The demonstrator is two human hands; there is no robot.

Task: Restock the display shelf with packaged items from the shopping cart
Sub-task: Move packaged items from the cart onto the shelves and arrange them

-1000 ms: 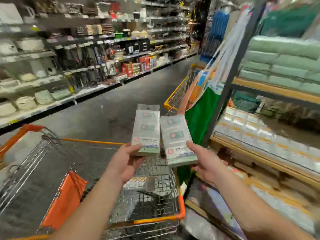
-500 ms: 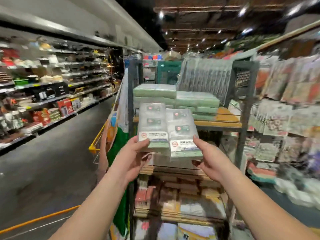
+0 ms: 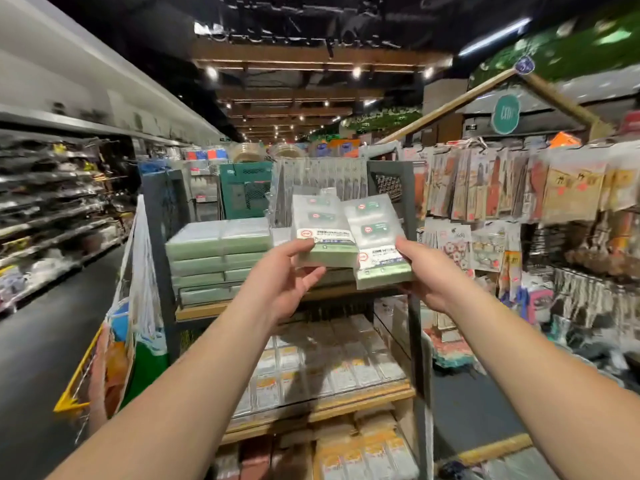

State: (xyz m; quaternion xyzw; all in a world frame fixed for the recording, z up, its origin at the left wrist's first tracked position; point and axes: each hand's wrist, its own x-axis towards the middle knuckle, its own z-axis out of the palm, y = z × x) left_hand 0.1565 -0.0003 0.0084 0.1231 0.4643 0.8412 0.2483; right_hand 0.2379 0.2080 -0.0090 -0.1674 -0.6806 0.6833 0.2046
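My left hand (image 3: 280, 282) grips the lower edge of a clear pack with a green base, the left pack (image 3: 320, 226). My right hand (image 3: 433, 271) grips a second pack of the same kind, the right pack (image 3: 377, 237), tilted slightly right. Both packs are held upright, side by side, in front of the top level of the display shelf (image 3: 412, 237). A stack of matching green packs (image 3: 218, 254) lies on the left half of that wooden shelf board (image 3: 204, 310). The shopping cart is out of view.
Lower shelf levels hold rows of clear packs with orange labels (image 3: 329, 365). Hanging packaged goods (image 3: 485, 188) fill a rack to the right. A yellow cart with bags (image 3: 114, 344) stands at the shelf's left side. The aisle floor (image 3: 41, 358) and wall shelving run along the left.
The view swung from the cart up to the display shelf. Both hands rose with the packs, which now stand higher, at the top shelf level.
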